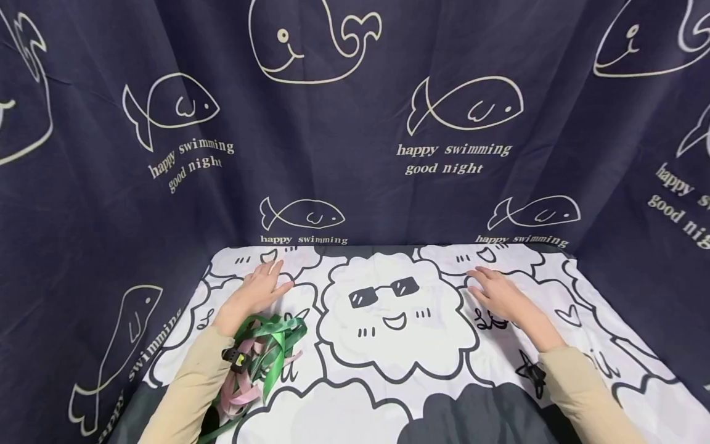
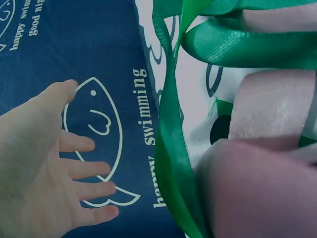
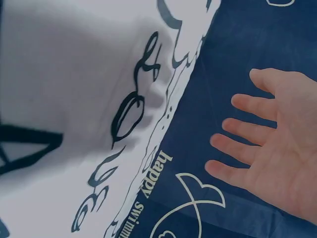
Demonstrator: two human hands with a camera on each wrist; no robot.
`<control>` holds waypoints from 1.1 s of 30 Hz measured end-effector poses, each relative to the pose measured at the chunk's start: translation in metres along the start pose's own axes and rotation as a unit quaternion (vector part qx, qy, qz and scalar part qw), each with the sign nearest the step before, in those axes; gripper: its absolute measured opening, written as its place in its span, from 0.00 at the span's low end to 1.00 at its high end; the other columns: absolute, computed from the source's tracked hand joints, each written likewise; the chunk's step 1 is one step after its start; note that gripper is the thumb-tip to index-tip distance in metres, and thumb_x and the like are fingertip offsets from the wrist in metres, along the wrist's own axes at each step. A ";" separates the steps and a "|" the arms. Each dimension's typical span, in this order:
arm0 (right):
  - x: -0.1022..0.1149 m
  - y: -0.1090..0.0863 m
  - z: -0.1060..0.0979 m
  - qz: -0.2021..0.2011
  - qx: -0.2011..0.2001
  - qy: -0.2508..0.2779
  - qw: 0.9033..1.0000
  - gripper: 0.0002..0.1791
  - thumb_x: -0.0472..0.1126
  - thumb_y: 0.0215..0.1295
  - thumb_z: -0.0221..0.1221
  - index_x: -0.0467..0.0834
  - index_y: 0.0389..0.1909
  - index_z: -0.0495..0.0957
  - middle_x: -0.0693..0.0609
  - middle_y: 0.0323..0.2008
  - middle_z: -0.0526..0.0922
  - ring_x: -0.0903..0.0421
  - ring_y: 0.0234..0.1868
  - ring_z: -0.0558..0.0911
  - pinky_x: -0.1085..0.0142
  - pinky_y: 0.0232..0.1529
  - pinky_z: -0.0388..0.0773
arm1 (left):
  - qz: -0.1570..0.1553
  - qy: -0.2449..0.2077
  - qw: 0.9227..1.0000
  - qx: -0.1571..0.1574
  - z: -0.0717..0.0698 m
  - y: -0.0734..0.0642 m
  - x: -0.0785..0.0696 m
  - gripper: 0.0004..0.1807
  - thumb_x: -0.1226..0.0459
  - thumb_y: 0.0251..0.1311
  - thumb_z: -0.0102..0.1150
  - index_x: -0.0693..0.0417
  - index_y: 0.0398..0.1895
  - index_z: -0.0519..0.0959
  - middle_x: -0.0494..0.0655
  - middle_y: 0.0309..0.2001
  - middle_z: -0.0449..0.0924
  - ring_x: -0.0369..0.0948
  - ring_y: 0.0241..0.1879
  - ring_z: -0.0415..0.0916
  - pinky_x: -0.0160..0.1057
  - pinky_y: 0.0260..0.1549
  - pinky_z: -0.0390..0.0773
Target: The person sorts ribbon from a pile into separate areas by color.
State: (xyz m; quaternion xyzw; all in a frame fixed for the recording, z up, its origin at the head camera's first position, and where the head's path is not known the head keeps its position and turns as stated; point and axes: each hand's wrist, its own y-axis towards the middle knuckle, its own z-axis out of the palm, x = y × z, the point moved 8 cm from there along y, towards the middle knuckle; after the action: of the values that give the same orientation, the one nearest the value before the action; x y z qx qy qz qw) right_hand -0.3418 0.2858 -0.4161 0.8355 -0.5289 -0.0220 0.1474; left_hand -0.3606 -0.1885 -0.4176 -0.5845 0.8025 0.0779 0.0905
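My left hand (image 1: pixel 256 292) is held out over the left of the cloth-covered table, its fingers spread and nothing in them. Just below its wrist lies a loose heap of green ribbon (image 1: pixel 275 345) and pink ribbon (image 1: pixel 238 394). The left wrist view has the ribbons close up, with green ribbon (image 2: pixel 171 134) and wide pink ribbon (image 2: pixel 272 106) to the right of the left hand (image 2: pixel 54 168). On the other side, my right hand (image 1: pixel 496 295) reaches over the cloth with fingers extended and holds nothing. That right hand (image 3: pixel 267 139) also appears with spread fingers in the right wrist view.
White cloth (image 1: pixel 396 351) with cloud drawings and a sunglasses face covers the table. A dark blue curtain (image 1: pixel 355 154) printed with fish and whales hangs behind and at both sides. A small black device (image 1: pixel 237 359) with a yellow-green patch sits at the left wrist.
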 end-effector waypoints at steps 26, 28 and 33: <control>0.051 0.030 0.015 -0.048 0.078 0.093 0.991 0.16 0.35 0.69 0.52 0.31 0.51 0.77 0.36 0.48 0.83 0.37 0.53 0.80 0.45 0.56 0.73 | 0.088 -0.096 0.991 0.037 0.004 -0.019 0.001 0.20 0.62 0.69 0.49 0.69 0.55 0.75 0.64 0.50 0.80 0.58 0.51 0.78 0.54 0.51 0.75; 0.054 0.032 0.016 -0.050 0.085 0.104 0.990 0.16 0.36 0.69 0.51 0.31 0.51 0.77 0.36 0.48 0.83 0.38 0.51 0.81 0.46 0.54 0.75 | 0.086 -0.114 0.989 0.045 0.004 -0.021 0.005 0.19 0.62 0.69 0.49 0.70 0.54 0.75 0.63 0.50 0.80 0.57 0.49 0.79 0.52 0.49 0.77; 0.058 0.034 0.021 -0.042 0.113 0.144 0.982 0.17 0.38 0.71 0.50 0.32 0.53 0.77 0.38 0.49 0.83 0.42 0.46 0.83 0.50 0.48 0.78 | 0.086 -0.144 0.984 0.063 0.004 -0.028 0.011 0.17 0.65 0.68 0.50 0.72 0.51 0.77 0.62 0.45 0.82 0.53 0.44 0.81 0.47 0.42 0.80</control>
State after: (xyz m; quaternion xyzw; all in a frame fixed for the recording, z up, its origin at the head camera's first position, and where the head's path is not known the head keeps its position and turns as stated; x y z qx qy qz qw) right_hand -0.3504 0.2162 -0.4204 0.8627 -0.4655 0.1527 0.1257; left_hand -0.3374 -0.2061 -0.4241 -0.4891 0.8319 0.1181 0.2342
